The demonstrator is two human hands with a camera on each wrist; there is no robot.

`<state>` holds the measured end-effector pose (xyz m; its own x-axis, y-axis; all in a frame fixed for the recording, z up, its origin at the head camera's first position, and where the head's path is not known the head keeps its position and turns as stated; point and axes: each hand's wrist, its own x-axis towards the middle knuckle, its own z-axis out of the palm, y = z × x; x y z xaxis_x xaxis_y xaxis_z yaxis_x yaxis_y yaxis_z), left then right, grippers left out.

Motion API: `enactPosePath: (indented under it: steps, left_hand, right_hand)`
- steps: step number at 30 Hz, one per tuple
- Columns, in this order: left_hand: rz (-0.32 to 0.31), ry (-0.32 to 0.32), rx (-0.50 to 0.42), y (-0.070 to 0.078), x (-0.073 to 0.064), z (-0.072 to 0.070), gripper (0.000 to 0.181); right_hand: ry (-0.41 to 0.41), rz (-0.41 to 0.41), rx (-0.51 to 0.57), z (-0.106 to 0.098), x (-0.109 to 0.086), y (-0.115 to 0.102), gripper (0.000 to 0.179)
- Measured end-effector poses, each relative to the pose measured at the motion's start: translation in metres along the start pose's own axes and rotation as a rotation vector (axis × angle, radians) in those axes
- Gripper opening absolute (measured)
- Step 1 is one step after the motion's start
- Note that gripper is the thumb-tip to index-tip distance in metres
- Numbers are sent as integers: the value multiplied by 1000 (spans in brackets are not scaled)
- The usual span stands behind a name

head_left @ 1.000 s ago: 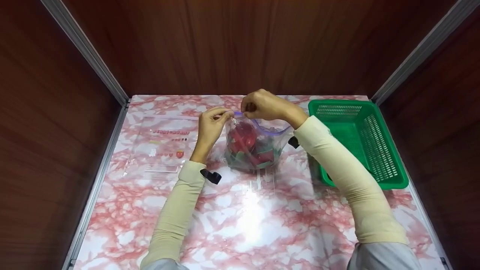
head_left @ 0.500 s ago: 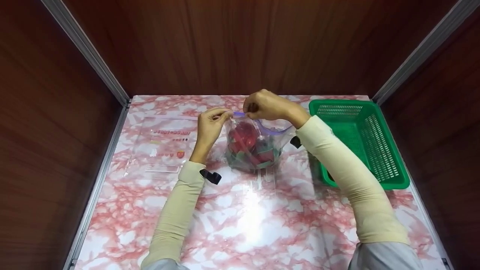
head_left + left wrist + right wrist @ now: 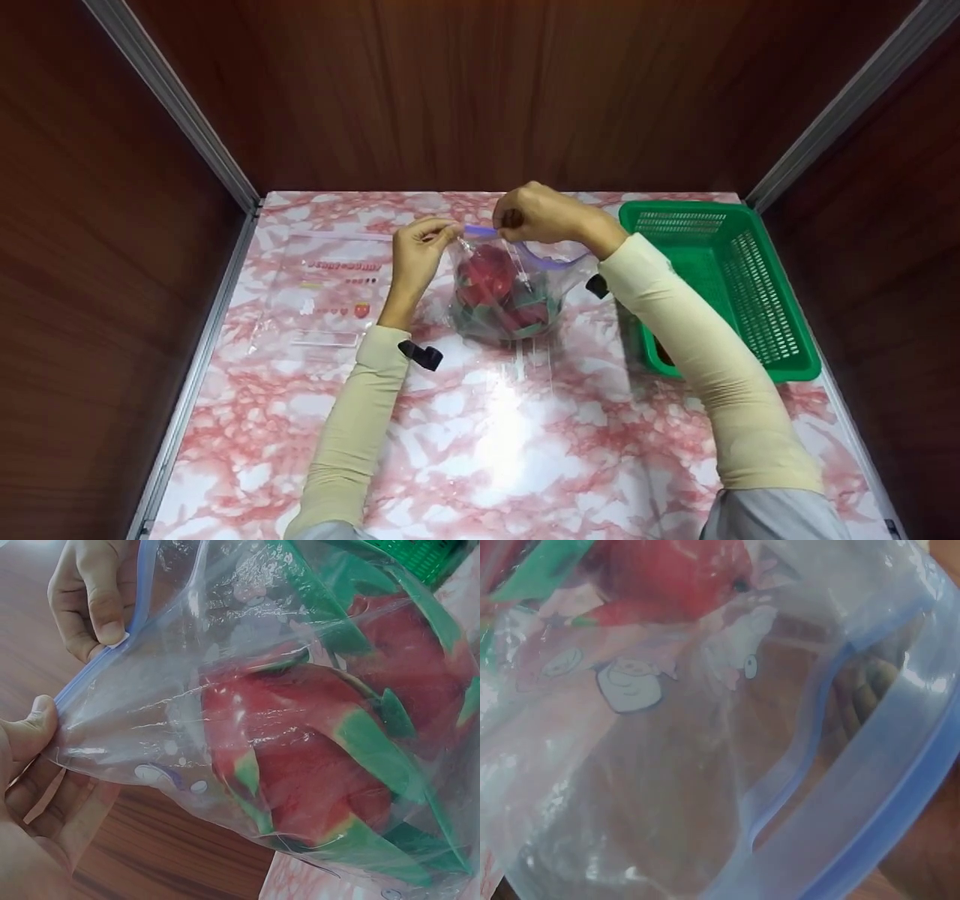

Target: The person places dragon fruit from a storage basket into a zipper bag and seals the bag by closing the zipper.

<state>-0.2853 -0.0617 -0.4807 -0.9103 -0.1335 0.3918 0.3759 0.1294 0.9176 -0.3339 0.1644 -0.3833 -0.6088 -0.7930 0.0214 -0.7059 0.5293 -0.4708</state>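
Observation:
A clear zip bag (image 3: 501,300) with a blue-purple zip strip (image 3: 480,231) stands upright on the table, holding red dragon fruits (image 3: 315,742) with green scales. My left hand (image 3: 418,251) pinches the top left corner of the bag between thumb and fingers. Farther along the strip, my right hand (image 3: 540,214) grips the zip at a small whitish slider (image 3: 120,640), fingers curled. Between the two hands the strip runs straight. To the right of my right hand the mouth gapes, its two edges apart in the right wrist view. Printed cartoon figures (image 3: 630,686) show on the film.
Flat on the marbled table (image 3: 450,450) at left lies another clear bag (image 3: 322,289) with red lettering and a printed strawberry. A green plastic basket (image 3: 784,300) stands at the right; something dark red (image 3: 663,354) shows inside, partly behind my right sleeve. Wood-look panels (image 3: 480,97) enclose the table.
My right hand has slid a little to the right along the zip, and more of the straight strip shows between the hands. The left hand has shifted only slightly left.

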Motion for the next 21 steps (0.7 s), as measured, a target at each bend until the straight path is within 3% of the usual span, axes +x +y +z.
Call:
enactPosePath:
  steps: [9,21]
  left_hand:
    - [10,4,11,-4,-1,-4,9]
    - [-32,27,-32,-5,-2,-11,8]
  right_hand:
    - [-7,-12,2,1,-2,3,8]
    - [-11,3,-11,1,-11,7,8]
